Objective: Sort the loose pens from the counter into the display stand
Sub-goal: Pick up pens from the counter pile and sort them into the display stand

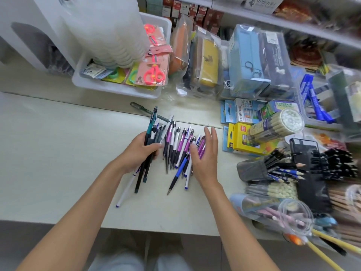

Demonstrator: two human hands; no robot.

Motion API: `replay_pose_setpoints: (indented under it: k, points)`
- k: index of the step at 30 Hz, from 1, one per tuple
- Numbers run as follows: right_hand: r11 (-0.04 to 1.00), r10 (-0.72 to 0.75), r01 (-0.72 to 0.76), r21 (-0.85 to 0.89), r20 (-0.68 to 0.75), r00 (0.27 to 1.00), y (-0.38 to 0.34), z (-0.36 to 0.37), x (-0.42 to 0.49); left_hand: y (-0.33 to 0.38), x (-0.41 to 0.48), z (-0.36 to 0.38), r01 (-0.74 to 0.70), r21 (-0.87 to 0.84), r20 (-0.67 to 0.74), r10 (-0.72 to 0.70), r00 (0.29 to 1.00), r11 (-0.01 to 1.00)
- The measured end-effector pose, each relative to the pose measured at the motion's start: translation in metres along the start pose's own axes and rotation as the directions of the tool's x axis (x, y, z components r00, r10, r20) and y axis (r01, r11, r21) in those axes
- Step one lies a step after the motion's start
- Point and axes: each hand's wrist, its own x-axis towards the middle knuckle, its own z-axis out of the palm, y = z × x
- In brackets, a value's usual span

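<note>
Fingers of the left hand wrap a bundle of dark pens; the right hand lies flat, fingers spread, on the loose pens piled mid-bench. No display stand can be picked out. Best to rake the purple ones together by colour before lifting. A white bin of scissors sits behind, pencil cups crowd the right, and one stray green pen lies apart
</note>
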Motion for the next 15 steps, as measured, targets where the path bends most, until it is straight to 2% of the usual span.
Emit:
replay_pose_setpoints:
  k: [2, 3, 5, 8, 10, 11, 13, 15]
  points:
    - [0.996, -0.018, 0.023, 0.087, -0.060, 0.998, -0.024, 0.000, 0.006, 0.005, -0.007, -0.008, 0.024, -0.103, 0.062, -0.018, 0.998, 0.994]
    - [0.987, -0.004, 0.012, 0.159, -0.046, 0.999, -0.040, 0.001, 0.010, 0.008, -0.010, -0.011, 0.031, -0.146, 0.078, -0.020, 0.997, 0.989]
    - [0.948, 0.060, -0.078, 0.307, 0.066, 0.996, -0.073, 0.006, 0.021, 0.017, -0.015, -0.017, 0.024, -0.240, 0.083, -0.004, 0.997, 0.970]
    - [0.900, 0.111, -0.171, 0.401, 0.167, 0.980, -0.104, 0.015, 0.030, 0.034, -0.018, -0.027, -0.039, -0.375, 0.022, 0.050, 0.998, 0.926]
    - [0.899, 0.091, -0.202, 0.388, 0.286, 0.954, -0.111, 0.019, 0.021, 0.047, -0.018, -0.033, -0.093, -0.455, -0.041, 0.083, 0.996, 0.886]
    - [0.910, 0.080, -0.230, 0.346, 0.397, 0.914, -0.108, 0.022, 0.013, 0.053, -0.018, -0.036, -0.123, -0.490, -0.076, 0.098, 0.992, 0.863]
    - [0.943, 0.083, -0.259, 0.207, 0.609, 0.789, -0.106, 0.031, -0.007, 0.061, -0.016, -0.041, -0.187, -0.522, -0.159, 0.120, 0.980, 0.832]
    - [0.967, 0.087, -0.225, 0.116, 0.681, 0.727, -0.105, 0.036, -0.016, 0.064, -0.011, -0.046, -0.247, -0.511, -0.236, 0.142, 0.961, 0.823]
